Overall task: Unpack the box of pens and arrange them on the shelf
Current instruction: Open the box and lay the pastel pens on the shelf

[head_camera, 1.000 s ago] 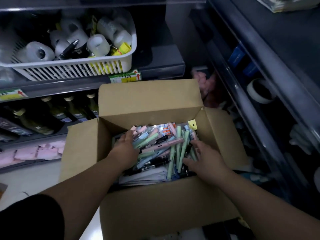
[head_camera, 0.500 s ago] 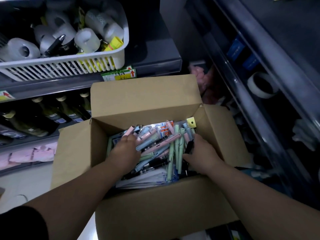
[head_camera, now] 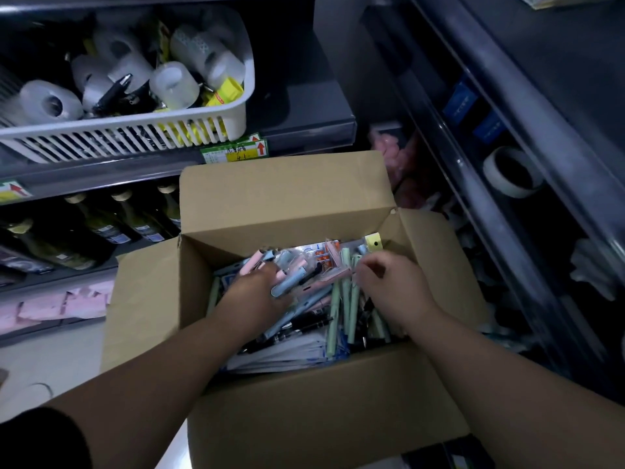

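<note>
Dim shop aisle, dark metal shelving [head_camera: 314, 130] ahead and to the right, pale floor at lower left. Left hand [head_camera: 252, 296] lies palm down in the left half of the open cardboard box [head_camera: 280, 198], its fingers dug in among the pens [head_camera: 341, 309]. A light blue pen [head_camera: 291, 284] and a pink pen [head_camera: 252, 264] stick out past the fingertips, but the fingers are buried, so I cannot tell whether they grip anything. Right hand [head_camera: 392, 286] hovers over the right half, fingers curled with their tips drawn together at the top ends of several pale green pens (motion blur here; cannot tell if one is pinched). The pens lie loose and crosswise in the box: green, blue, pink and a few black, over flat white packets along the near wall. All four flaps stand open. Beyond the far flap is a price label [head_camera: 233, 152] on the shelf edge, and above it a white slotted basket [head_camera: 135, 137] holds clear tape rolls [head_camera: 47, 101]. One shelf down, to the left of the box, is a row of dark bottles [head_camera: 101, 221], with pink packets [head_camera: 61, 302] below them. On the right-hand shelving sits a wide roll of tape [head_camera: 512, 172].
</note>
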The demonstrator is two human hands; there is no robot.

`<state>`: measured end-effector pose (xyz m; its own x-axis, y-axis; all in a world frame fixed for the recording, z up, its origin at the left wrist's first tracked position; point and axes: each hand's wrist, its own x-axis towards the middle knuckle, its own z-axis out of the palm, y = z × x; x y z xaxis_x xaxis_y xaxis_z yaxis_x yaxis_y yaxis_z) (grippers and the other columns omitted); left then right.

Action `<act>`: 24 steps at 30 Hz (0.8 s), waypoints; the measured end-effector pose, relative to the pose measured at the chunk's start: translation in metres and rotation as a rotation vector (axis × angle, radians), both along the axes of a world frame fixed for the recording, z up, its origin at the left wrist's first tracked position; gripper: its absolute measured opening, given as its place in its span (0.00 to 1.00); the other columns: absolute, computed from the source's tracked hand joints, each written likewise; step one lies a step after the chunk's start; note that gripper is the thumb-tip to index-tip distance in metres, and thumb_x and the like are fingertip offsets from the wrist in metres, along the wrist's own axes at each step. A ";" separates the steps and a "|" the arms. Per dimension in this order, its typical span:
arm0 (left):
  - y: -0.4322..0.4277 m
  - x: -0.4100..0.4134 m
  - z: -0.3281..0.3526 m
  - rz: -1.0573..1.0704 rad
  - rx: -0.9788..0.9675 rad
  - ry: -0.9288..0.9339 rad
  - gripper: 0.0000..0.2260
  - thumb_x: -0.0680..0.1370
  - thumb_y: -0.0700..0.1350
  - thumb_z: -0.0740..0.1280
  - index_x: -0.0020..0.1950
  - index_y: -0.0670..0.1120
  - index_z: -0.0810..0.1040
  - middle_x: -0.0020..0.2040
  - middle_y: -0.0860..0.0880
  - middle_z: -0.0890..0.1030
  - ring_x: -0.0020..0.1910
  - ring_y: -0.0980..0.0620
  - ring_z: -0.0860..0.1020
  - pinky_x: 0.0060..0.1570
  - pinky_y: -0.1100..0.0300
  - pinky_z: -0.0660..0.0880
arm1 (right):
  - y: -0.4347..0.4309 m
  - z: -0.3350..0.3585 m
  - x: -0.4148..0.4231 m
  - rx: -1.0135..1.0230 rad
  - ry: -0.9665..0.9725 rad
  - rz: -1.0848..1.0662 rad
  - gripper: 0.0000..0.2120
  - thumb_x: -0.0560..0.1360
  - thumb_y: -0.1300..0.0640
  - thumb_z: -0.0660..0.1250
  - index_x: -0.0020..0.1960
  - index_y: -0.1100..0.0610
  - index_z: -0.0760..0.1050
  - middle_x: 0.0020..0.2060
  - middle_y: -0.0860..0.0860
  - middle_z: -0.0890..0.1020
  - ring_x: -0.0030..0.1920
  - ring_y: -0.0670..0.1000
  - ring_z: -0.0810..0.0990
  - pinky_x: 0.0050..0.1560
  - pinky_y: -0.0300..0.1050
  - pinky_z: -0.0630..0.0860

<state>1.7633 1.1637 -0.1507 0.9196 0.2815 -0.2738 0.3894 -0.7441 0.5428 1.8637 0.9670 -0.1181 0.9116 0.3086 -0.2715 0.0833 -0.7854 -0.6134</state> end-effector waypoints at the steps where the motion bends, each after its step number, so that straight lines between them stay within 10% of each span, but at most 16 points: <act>1: 0.000 0.000 -0.002 -0.036 0.000 0.035 0.13 0.73 0.51 0.71 0.52 0.47 0.73 0.56 0.51 0.79 0.65 0.51 0.72 0.53 0.65 0.66 | 0.002 0.002 0.001 -0.031 -0.003 0.029 0.09 0.74 0.50 0.68 0.53 0.51 0.79 0.44 0.44 0.82 0.44 0.46 0.79 0.39 0.33 0.69; 6: 0.002 -0.001 -0.008 -0.091 0.004 0.161 0.19 0.71 0.55 0.73 0.54 0.43 0.76 0.55 0.46 0.78 0.60 0.46 0.74 0.47 0.60 0.69 | 0.000 -0.005 -0.001 -0.359 0.115 0.131 0.18 0.73 0.55 0.70 0.60 0.56 0.73 0.48 0.51 0.82 0.43 0.50 0.77 0.41 0.39 0.71; 11: 0.005 -0.001 -0.012 -0.124 0.028 0.113 0.18 0.73 0.54 0.71 0.54 0.41 0.77 0.63 0.42 0.76 0.75 0.51 0.59 0.70 0.60 0.57 | 0.008 -0.004 0.001 -0.496 0.022 0.164 0.08 0.78 0.53 0.60 0.43 0.52 0.74 0.42 0.52 0.82 0.40 0.54 0.77 0.37 0.41 0.71; 15: 0.003 -0.002 -0.007 -0.093 0.036 0.054 0.16 0.75 0.56 0.68 0.52 0.44 0.76 0.65 0.46 0.76 0.74 0.52 0.61 0.67 0.59 0.60 | 0.014 0.016 0.009 -0.325 -0.189 0.186 0.13 0.79 0.51 0.58 0.37 0.54 0.69 0.32 0.49 0.75 0.36 0.55 0.74 0.31 0.44 0.66; 20: 0.002 0.005 0.008 -0.077 0.030 -0.028 0.24 0.77 0.60 0.63 0.72 0.59 0.65 0.54 0.54 0.80 0.74 0.58 0.56 0.57 0.62 0.68 | 0.029 0.038 0.016 0.057 -0.415 0.163 0.11 0.78 0.52 0.63 0.58 0.52 0.77 0.49 0.51 0.79 0.47 0.51 0.76 0.44 0.45 0.72; 24: 0.002 0.009 0.019 0.057 0.009 -0.095 0.20 0.75 0.59 0.67 0.64 0.55 0.72 0.38 0.55 0.74 0.43 0.50 0.76 0.36 0.60 0.67 | 0.029 0.014 0.010 0.023 -0.062 0.006 0.10 0.79 0.51 0.60 0.56 0.52 0.76 0.40 0.49 0.79 0.38 0.49 0.76 0.33 0.40 0.66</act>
<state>1.7725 1.1657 -0.1312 0.9239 0.3358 -0.1834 0.3781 -0.7271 0.5731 1.8737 0.9960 -0.1046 0.9247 0.3194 -0.2073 0.1263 -0.7707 -0.6245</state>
